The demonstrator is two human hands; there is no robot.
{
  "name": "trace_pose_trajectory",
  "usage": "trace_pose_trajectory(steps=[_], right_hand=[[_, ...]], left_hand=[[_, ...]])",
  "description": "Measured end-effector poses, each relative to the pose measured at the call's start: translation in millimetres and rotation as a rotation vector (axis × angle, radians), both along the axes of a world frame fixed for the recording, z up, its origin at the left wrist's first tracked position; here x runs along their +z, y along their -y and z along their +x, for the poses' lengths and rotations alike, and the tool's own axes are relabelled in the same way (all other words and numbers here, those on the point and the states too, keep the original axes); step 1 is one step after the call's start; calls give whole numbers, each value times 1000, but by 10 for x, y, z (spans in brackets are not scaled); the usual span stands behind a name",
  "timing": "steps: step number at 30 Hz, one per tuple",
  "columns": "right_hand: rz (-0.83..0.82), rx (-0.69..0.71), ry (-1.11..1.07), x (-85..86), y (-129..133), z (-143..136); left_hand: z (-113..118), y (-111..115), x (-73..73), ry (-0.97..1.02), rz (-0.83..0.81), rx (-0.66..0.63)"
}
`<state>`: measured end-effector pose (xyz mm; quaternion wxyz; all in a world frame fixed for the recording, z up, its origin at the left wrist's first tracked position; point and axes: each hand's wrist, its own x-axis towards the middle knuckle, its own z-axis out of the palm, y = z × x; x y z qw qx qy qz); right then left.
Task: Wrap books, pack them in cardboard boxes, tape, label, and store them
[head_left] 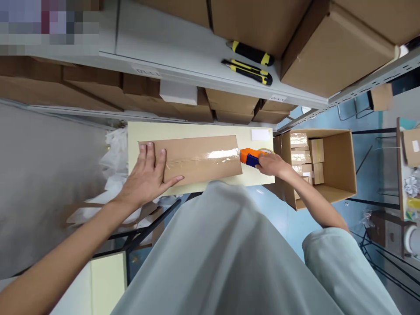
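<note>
A long flat cardboard box [197, 153] lies on the pale yellow tabletop [193, 129], with shiny clear tape [223, 154] along the right part of its seam. My left hand [151, 175] rests on the box's left end, fingers spread and pressing down. In my right hand [271, 165] is an orange and blue tape dispenser [250, 157], its front at the right end of the box. Part of the tape roll shows behind my fingers. A white label [260, 134] lies on the tabletop just above the dispenser.
A large open carton [337, 166] with several small taped boxes stands right of the table. Above, a grey shelf [183, 48] holds cartons and utility knives [251, 65]. White plastic bags [116, 153] hang at the left. Another table [399, 175] is far right.
</note>
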<state>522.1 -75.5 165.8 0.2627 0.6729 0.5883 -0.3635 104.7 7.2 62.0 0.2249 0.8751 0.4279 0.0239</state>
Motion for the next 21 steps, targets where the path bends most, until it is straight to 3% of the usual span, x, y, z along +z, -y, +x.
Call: trace_pose_trajectory(steps=[7, 13, 17, 19, 21], right_hand=[[-155, -53, 189, 136, -212, -269], [-95, -182, 421, 81, -352, -617], [94, -211, 500, 409, -354, -713], [225, -219, 544, 648, -413, -767], [379, -223, 514, 861, -542, -873]], left_hand=[[-106, -10, -83, 116, -25, 28], [-209, 51, -274, 234, 44, 25], [-210, 50, -368, 283, 113, 36], [-119, -13, -282, 318, 139, 14], [62, -134, -64, 386, 171, -69]])
